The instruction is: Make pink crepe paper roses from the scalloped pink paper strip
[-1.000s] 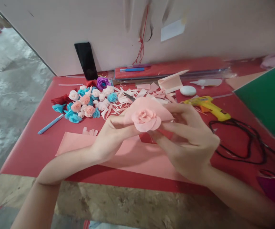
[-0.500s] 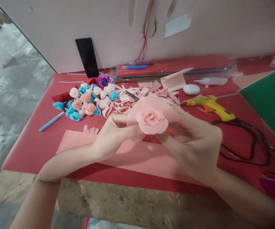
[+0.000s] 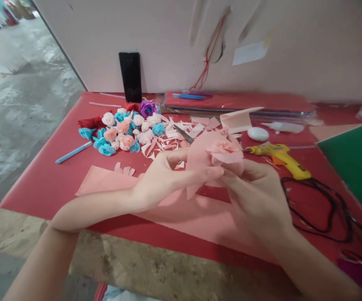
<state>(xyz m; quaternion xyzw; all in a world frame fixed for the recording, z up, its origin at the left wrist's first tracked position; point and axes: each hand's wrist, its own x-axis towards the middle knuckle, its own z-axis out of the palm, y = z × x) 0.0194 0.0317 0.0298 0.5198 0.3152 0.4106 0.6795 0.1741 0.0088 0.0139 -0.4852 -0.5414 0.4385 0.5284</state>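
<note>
A pink paper rose [image 3: 220, 152] with a loose outer petal strip is held above the red table [image 3: 42, 184] between both hands. My left hand [image 3: 171, 175] pinches the strip from the left with thumb and forefinger closed on the paper. My right hand [image 3: 258, 196] wraps round the flower's base from below and the right, fingers closed on it. Under the hands lies a flat pink paper sheet [image 3: 105, 182].
A heap of small paper roses [image 3: 124, 131] in white, pink, blue, red and purple lies at the back left among paper scraps and scissors [image 3: 183, 133]. A yellow glue gun [image 3: 281, 154] with black cable [image 3: 325, 205], a blue pen [image 3: 73, 152], a black phone [image 3: 131, 76] and green card [image 3: 356, 159] surround the hands.
The rose has tipped away, its face now pointing up and back. Both hands shifted right and slightly nearer, my left fingers moving onto the outer strip. The camera view swung right.
</note>
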